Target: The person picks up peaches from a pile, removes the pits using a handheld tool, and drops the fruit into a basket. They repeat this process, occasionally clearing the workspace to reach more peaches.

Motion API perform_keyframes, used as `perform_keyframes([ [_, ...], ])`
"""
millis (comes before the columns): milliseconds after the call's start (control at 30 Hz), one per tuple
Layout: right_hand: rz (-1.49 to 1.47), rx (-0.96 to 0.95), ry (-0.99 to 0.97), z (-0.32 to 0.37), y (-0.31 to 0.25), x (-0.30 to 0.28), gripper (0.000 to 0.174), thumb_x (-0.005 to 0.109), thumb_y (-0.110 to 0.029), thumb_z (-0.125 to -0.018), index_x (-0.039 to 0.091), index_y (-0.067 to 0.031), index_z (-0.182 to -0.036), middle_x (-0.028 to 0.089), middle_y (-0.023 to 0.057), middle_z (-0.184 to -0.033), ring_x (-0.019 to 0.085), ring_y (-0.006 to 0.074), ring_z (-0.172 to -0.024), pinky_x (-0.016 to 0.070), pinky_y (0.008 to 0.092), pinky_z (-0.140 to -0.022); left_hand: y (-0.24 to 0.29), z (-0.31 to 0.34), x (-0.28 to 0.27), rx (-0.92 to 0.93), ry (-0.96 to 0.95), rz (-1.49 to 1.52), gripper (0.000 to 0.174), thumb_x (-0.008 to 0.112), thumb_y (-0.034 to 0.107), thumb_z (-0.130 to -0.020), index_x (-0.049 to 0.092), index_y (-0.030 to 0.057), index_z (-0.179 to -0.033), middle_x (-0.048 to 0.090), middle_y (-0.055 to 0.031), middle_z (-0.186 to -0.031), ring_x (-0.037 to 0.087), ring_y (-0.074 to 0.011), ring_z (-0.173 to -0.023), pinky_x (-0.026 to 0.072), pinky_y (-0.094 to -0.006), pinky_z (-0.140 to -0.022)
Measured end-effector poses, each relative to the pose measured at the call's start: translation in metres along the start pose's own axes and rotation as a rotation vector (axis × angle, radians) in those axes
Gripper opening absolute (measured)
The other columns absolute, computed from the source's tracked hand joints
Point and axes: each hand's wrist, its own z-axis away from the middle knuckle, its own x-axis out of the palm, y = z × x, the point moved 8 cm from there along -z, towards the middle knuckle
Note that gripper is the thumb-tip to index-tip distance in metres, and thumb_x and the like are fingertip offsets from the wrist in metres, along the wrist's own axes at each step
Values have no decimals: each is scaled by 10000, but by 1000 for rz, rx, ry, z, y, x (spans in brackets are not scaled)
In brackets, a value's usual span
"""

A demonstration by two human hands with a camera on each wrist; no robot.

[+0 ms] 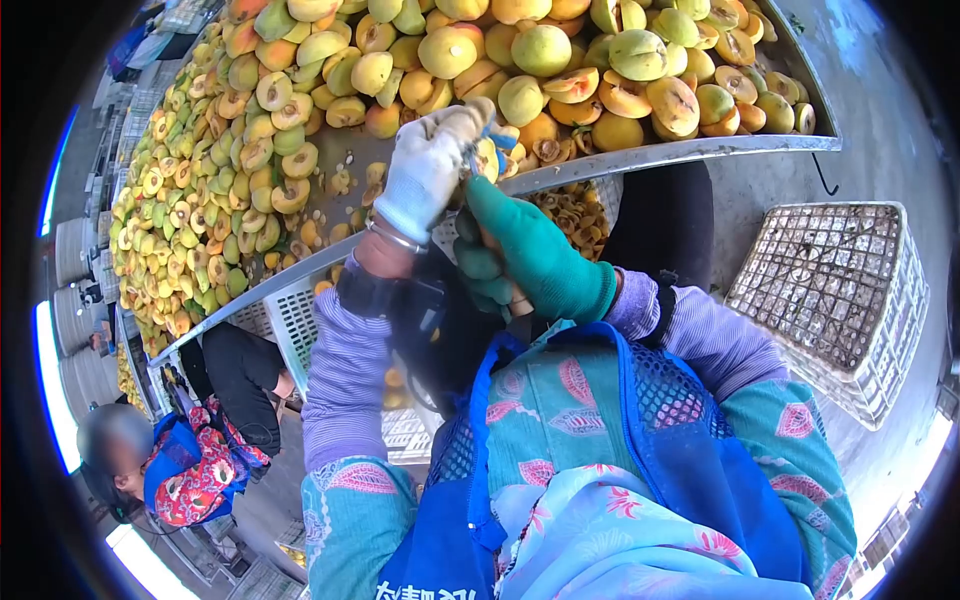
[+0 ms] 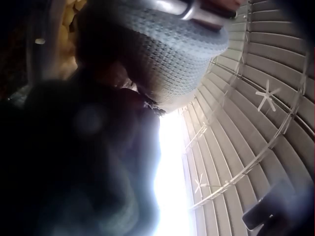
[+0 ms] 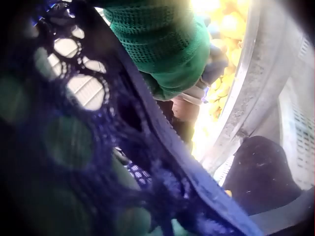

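Note:
My left hand (image 1: 432, 165), in a white knit glove, is raised at the near edge of the fruit table and holds a cut yellow peach (image 1: 486, 158). Close against it is my right hand (image 1: 535, 250) in a green glove, its fingers curled round a tool with a wooden handle (image 1: 520, 301). The tool's working end is hidden between the hands. The left wrist view has the white glove's cuff (image 2: 167, 54) and deep shadow. In the right wrist view the green glove (image 3: 162, 46) shows past a blue mesh vest (image 3: 147, 132).
A metal-edged table (image 1: 690, 150) is heaped with whole and halved peaches (image 1: 450, 52). Cut scraps (image 1: 575, 215) lie below its edge. A white plastic crate (image 1: 825, 290) stands at right on the floor. Another person (image 1: 200, 450) sits at left beside the table.

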Motion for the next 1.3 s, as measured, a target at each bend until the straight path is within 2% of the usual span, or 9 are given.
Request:
perform_keyframes([
  [367,13,10,31,-9,10,0,494,366,-620,-977,476,-150,-873,378,-48,-551,336,97,-392,358,285,-420,-14,-3,0,-42,78,77,324,524,173,-973,601,-93,-1142,696,-155,-939,688,-210,-832,562,-289,-738],
  [500,-419,27,-200,-6,-2,20,442,379,-590,-987,460,-174,-862,361,-56,-547,331,90,-394,352,282,-411,1,5,3,-15,187,188,309,528,166,-975,607,-87,-1135,699,-135,-954,685,-185,-811,555,-290,-747],
  [633,45,24,71,-3,6,-11,408,415,-535,-994,478,-153,-866,383,-43,-535,378,112,-391,342,287,-388,-10,-2,11,36,-1,124,292,513,180,-984,627,-74,-1073,698,-140,-929,684,-192,-808,553,-303,-739],
  [900,-694,181,-633,5,4,29,424,350,-522,-1023,514,-161,-871,383,-72,-572,336,60,-404,284,267,-422,-32,15,19,-292,-53,635,451,502,393,-981,625,-40,-975,654,-173,-769,641,-257,-670,547,-354,-636],
  [1033,-756,309,-710,19,13,49,436,352,-540,-1015,513,-155,-889,381,-67,-555,328,71,-394,289,268,-422,-45,51,-26,-128,304,769,386,517,332,-972,588,-15,-1126,668,-172,-951,651,-267,-853,556,-382,-654],
  [1067,-691,283,-694,26,8,48,438,355,-543,-1013,514,-154,-889,384,-66,-552,333,72,-394,293,266,-423,-26,89,-54,146,680,490,368,520,309,-969,592,1,-1157,669,-155,-1000,644,-252,-933,557,-360,-707],
  [1133,-549,220,-661,42,-13,31,442,363,-548,-1009,517,-153,-887,391,-64,-546,344,75,-395,302,263,-424,-15,133,-127,-79,832,-92,429,591,374,-901,630,6,-1118,683,-162,-970,655,-267,-925,536,-362,-750],
  [1233,-288,202,-104,6,7,-25,419,433,-530,-994,553,-137,-915,438,-45,-557,404,74,-422,336,237,-406,22,129,-163,-313,701,-1180,527,698,473,-799,687,14,-1059,702,-173,-926,671,-288,-913,504,-365,-815],
  [1300,-93,148,48,3,6,-29,386,468,-499,-991,558,-128,-933,465,-27,-568,417,80,-426,354,230,-397,48,75,-133,-255,664,-1247,537,710,477,-762,684,35,-1066,692,-208,-983,660,-344,-943,500,-386,-844],
])
